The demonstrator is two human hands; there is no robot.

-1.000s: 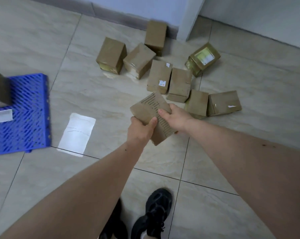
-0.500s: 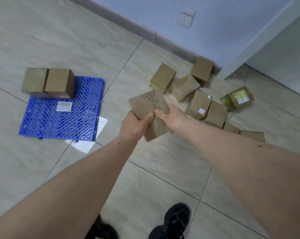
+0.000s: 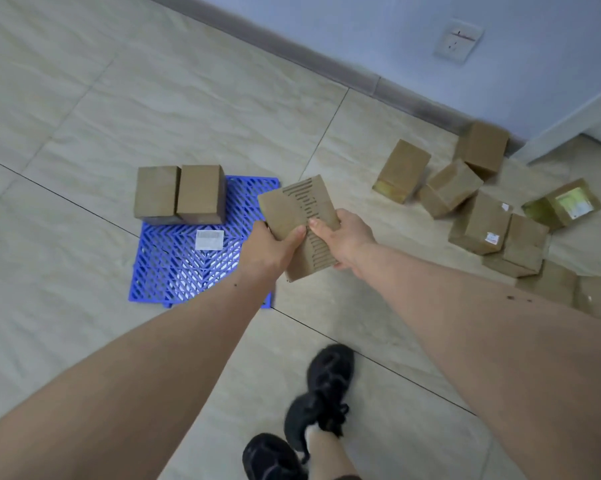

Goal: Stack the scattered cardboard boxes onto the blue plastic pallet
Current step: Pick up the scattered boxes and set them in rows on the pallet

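Observation:
I hold a brown cardboard box (image 3: 297, 209) with dark printed stripes in both hands, above the right edge of the blue plastic pallet (image 3: 174, 268). My left hand (image 3: 269, 245) grips its lower left side and my right hand (image 3: 344, 239) grips its right side. Two plain cardboard boxes (image 3: 179, 194) stand side by side on the pallet's far edge. A white label (image 3: 209, 239) lies on the pallet. Several scattered cardboard boxes (image 3: 479, 220) lie on the floor at the right.
The floor is pale tile (image 3: 84, 98). A blue-grey wall with a dark skirting (image 3: 326, 67) and a white socket (image 3: 458, 41) runs along the back. A white wall corner (image 3: 576, 123) stands at the far right. My black shoes (image 3: 313, 410) are below my hands.
The view has swung left with my body. The held box has travelled from over the scattered pile to the pallet's right edge. The pallet and its two boxes have come toward the centre.

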